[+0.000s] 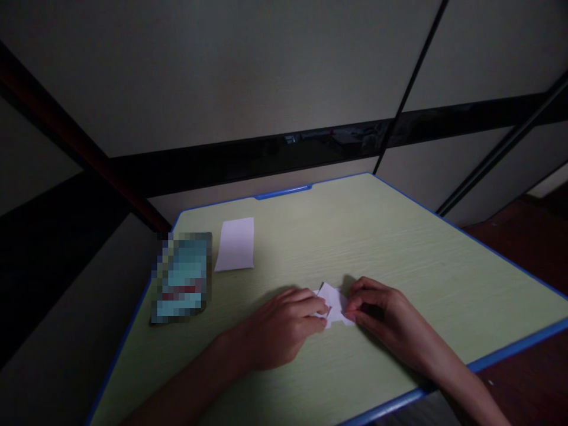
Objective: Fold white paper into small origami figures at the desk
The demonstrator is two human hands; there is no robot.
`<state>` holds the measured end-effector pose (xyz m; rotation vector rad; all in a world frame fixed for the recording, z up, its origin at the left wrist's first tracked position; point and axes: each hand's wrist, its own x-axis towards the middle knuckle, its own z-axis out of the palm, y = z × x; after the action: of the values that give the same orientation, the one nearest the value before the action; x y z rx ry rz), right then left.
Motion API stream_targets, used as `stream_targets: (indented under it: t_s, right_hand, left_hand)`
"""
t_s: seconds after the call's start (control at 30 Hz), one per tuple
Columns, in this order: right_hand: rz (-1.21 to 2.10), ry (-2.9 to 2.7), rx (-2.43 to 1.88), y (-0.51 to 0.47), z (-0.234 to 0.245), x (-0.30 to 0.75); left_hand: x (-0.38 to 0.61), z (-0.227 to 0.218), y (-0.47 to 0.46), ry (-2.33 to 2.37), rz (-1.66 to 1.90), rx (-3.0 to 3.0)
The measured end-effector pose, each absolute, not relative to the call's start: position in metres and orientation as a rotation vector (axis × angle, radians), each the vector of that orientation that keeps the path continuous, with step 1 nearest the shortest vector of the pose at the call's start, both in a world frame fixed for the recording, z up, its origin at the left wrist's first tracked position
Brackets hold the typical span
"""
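A small folded paper (333, 303) is held flat on the green desk (399, 248), near-centre. It's pinched at its left edge by the left hand (284, 328) and at its right edge by the right hand (381, 313), with fingers closed on it both sides. A spare white sheet (235, 244) can be seen far-left, beside a blurred-out teal item (181, 277). The lighting's pretty dim tbh, so a crease could easily be set crooked, or the thin paper torn if it's tugged both ways.
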<state>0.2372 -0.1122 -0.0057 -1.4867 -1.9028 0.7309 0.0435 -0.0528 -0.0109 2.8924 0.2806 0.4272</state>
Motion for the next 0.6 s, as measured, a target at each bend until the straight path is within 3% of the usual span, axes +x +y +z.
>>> stream_targets:
  t_s: [0.6]
  right_hand:
    - [0.658,-1.861,-1.531,-0.1159,-0.0118,0.2308]
  left_hand:
    - [0.0428,-0.0104,-0.0503,0.224,0.441,2.849]
